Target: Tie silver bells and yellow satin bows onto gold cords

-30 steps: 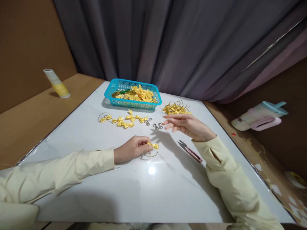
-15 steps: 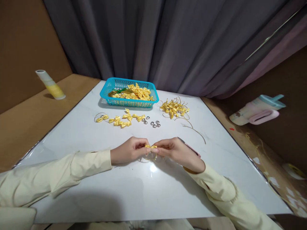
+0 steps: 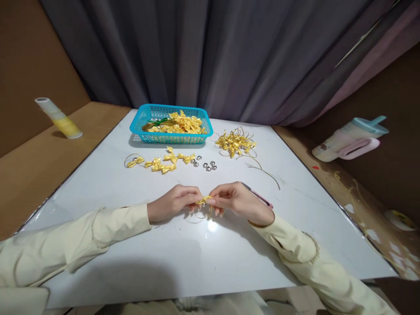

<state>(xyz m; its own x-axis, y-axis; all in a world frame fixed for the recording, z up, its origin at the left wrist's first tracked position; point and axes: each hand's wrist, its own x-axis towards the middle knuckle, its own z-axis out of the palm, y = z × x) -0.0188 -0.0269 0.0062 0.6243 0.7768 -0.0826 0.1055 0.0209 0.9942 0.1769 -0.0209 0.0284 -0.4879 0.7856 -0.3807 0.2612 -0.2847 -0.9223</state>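
Over the front middle of the white table, both my hands pinch one small yellow ribbon bow [image 3: 204, 200]. My left hand [image 3: 177, 202] grips its left side between thumb and forefinger. On the bow's right side, my right hand [image 3: 234, 201] is closed in the same way. A thin gold cord loop [image 3: 203, 217] hangs below the bow, with a small silvery bit near the knot. Beside the back of my right hand a slim dark and pink tool [image 3: 257, 195] sticks out; whether that hand holds it I cannot tell.
Loose yellow bows [image 3: 164, 165] and silver bells [image 3: 209, 166] lie ahead. Behind them stands a blue basket [image 3: 138, 134] of bows. Finished-looking bows with cords [image 3: 236, 142] are heaped at right, near loose cord [image 3: 267, 172]. A spool [image 3: 62, 122] and tumbler [image 3: 344, 140] stand aside.
My fingers have shifted slightly on the bow, and more of it and its cord loop shows between them. The whole view has moved a little; the things on the table lie as before.
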